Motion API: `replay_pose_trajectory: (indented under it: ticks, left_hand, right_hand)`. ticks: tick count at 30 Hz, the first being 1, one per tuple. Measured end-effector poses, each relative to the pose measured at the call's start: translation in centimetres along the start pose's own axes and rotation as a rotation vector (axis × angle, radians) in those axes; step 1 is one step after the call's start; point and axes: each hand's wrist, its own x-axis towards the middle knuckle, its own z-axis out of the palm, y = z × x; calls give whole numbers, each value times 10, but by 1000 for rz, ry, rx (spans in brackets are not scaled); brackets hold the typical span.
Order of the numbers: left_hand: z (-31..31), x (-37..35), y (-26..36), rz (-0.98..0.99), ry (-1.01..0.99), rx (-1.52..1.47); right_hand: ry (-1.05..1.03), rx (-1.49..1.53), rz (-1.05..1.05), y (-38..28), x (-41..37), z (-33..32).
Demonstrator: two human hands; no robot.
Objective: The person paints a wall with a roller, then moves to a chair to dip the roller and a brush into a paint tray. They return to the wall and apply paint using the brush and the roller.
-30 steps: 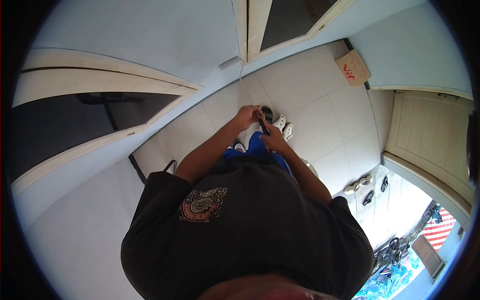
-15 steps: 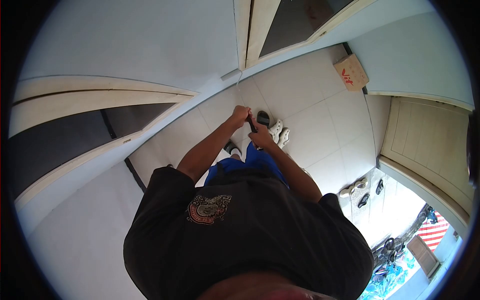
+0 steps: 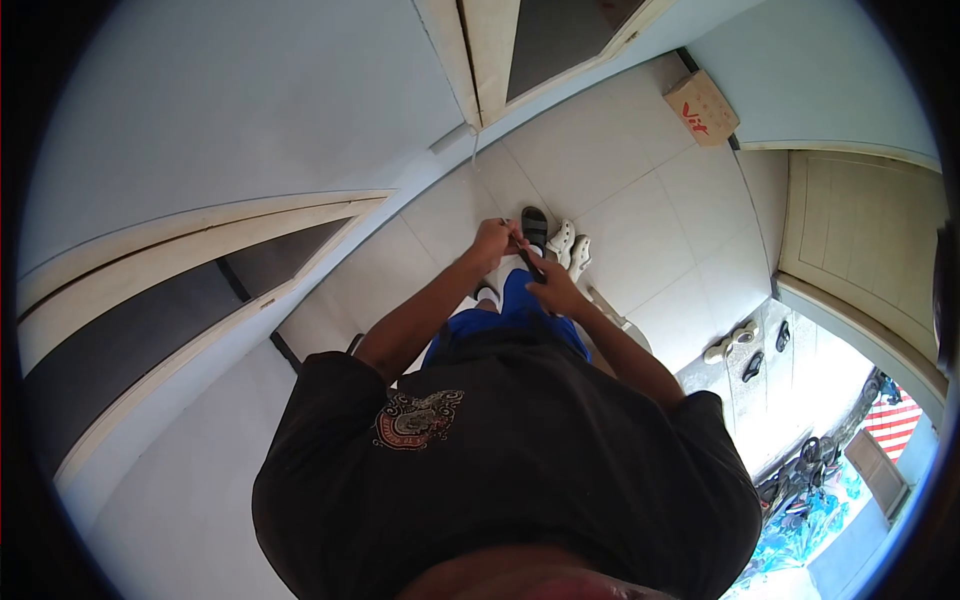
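Note:
A dark, narrow object [image 3: 531, 264] spans the gap between my two hands in front of my blue shorts; its exact kind is too small to make out. My left hand [image 3: 492, 243] is closed around its far end, with the fingers curled. Nearer my body, my right hand [image 3: 558, 288] is closed on the other end. Just beyond the hands is a dark sandal [image 3: 534, 226] on my foot, over a white sock. Beside it on the floor stand white clogs [image 3: 563, 241], touching neither hand.
A cardboard box [image 3: 702, 108] with red lettering sits against the far wall. Light door or window frames [image 3: 480, 60] line the wall ahead. To the right, an open doorway shows more footwear [image 3: 753, 367] on the floor outside. A pale object [image 3: 612, 312] lies behind my right forearm.
The head view has shifted slightly, and both hands appear a little further right and lower. The dark object now slants more between them; both hands stay closed on it.

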Motion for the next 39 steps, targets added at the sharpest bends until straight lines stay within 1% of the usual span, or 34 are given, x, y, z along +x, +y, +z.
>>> replay_pose_trajectory:
  ticks: [1,2,3,4,5,6,7,9,10,12,13,15,16,18,19,20,21,22,23,24,25,26,28,29,31,32,34,35,37,38,39]
  left_hand:
    - [-4,10,-10,-2,-5,-1]
    - [-8,18,-17,-9,26,18]
    - [-7,23,-16,-14,53,43]
    - [3,10,-9,-16,48,47]
    - [10,-10,-9,9,-34,4]
    - [22,-38,0,38,-113,-41]
    - [35,-67,14,39,-111,-37]
    - [62,-122,39,69,-266,-79]
    - [71,-137,45,70,-267,-77]
    - [80,-154,51,120,-293,-155]
    - [75,-148,46,122,-292,-154]
    - [61,-107,31,80,-214,-104]
    - [49,-84,22,85,-212,-107]
    - [23,-32,9,88,-88,-115]
    - [13,-15,-6,88,-83,-118]
    - [5,0,-17,36,-14,-25]
    - [3,11,-15,-3,50,73]
    - [8,6,-9,10,45,76]
    - [17,-11,-10,24,3,44]
    - [25,-31,-9,34,-36,12]
    - [35,-52,-3,74,-101,4]
    - [49,-80,3,70,-97,1]
    - [78,-138,23,224,-154,-82]
    - [87,-161,32,225,-154,-83]
    - [99,-195,47,321,-282,-100]
    - [102,-208,51,316,-280,-110]
    - [103,-223,57,366,-378,-131]
    - [102,-227,59,367,-395,-126]
    - [98,-222,56,365,-388,-121]
    - [96,-218,55,364,-384,-106]
    - [94,-213,53,371,-379,-105]
  right_hand:
    - [-39,39,108,4,13,3]
    - [-37,40,109,24,19,7]
    - [52,-25,-88,51,25,13]
    - [139,-92,-280,53,17,14]
    - [146,6,-316,59,0,9]
    - [99,-21,-271,37,-31,-3]
    - [54,-49,-230,8,-64,-16]
    - [9,85,-166,-22,-115,-28]
    - [10,85,-167,-27,-127,-31]
    - [42,95,-264,-33,-140,-32]
    - [41,95,-266,-23,-131,-28]
    - [37,77,-302,8,-91,-27]
    - [1,54,-216,6,-74,-28]
    - [-53,38,-42,-5,-28,-25]
    - [-79,52,54,0,-13,-18]
    - [-83,49,53,26,-3,-8]
    - [10,-64,-113,59,13,2]
    - [108,-175,-277,76,19,7]
    - [126,-179,-346,74,3,4]
    - [123,-180,-344,67,-16,-1]
    - [106,-94,-346,51,-43,-6]
    - [90,-8,-349,33,-70,-12]
    - [5,103,-264,-3,-120,-23]
    - [4,101,-264,-21,-142,-27]
    - [47,-22,-331,-51,-176,-33]
    - [41,-25,-322,-60,-188,-30]
    - [68,-68,-335,-70,-203,-25]
    - [61,-73,-330,-70,-204,-23]
    - [49,-20,-264,-70,-203,-19]
    - [42,-24,-268,-67,-199,-18]
    - [39,37,-252,-61,-192,-17]
